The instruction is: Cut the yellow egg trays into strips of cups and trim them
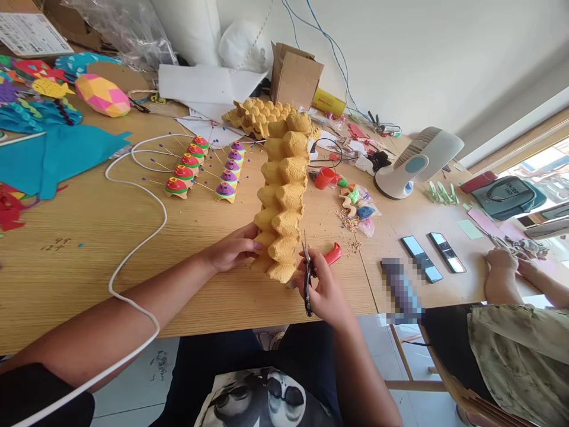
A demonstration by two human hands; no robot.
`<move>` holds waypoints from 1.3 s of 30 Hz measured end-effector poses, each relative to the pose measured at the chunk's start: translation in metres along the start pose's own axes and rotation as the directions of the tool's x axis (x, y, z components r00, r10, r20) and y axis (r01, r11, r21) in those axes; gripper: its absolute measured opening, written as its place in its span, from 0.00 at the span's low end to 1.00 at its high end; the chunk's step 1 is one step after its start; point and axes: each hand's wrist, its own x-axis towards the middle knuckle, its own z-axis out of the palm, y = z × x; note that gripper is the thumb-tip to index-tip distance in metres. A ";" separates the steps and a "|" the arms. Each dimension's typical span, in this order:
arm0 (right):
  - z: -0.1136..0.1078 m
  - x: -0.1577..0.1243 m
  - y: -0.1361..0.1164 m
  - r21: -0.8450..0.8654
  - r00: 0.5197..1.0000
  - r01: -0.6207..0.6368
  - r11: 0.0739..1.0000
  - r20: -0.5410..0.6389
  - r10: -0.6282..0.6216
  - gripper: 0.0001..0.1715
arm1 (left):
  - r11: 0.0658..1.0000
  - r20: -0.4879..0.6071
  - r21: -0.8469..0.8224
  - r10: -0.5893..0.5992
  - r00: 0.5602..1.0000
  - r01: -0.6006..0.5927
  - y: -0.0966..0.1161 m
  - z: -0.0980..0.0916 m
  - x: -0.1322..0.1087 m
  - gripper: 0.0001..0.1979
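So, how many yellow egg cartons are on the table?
2. One, a long strip, is gripped by the left hand, with scissors in the right hand at its near end. The other carton lies behind it, beside the cardboard box. More may be hidden.

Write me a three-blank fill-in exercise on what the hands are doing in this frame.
The left hand holds the near end of the long ____ egg carton.
The right hand holds ____ against that end.
Beyond the left hand, the painted cups stand in ____ rows.
Missing words: yellow; scissors; two.
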 end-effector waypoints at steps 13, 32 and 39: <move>0.005 -0.005 -0.022 -0.049 0.999 -0.028 0.998 -0.041 0.026 0.19 | 0.995 0.069 0.059 0.076 0.995 -0.080 0.002 0.003 0.000 0.28; 0.008 -0.001 -0.029 -0.177 0.998 -0.059 0.982 -0.035 0.054 0.23 | 0.989 0.104 0.091 0.107 0.989 -0.116 0.005 0.007 -0.001 0.26; 0.008 0.001 -0.025 -0.131 0.997 -0.061 0.990 -0.058 0.054 0.25 | 0.995 0.106 0.059 0.075 0.992 -0.081 0.005 0.006 -0.001 0.30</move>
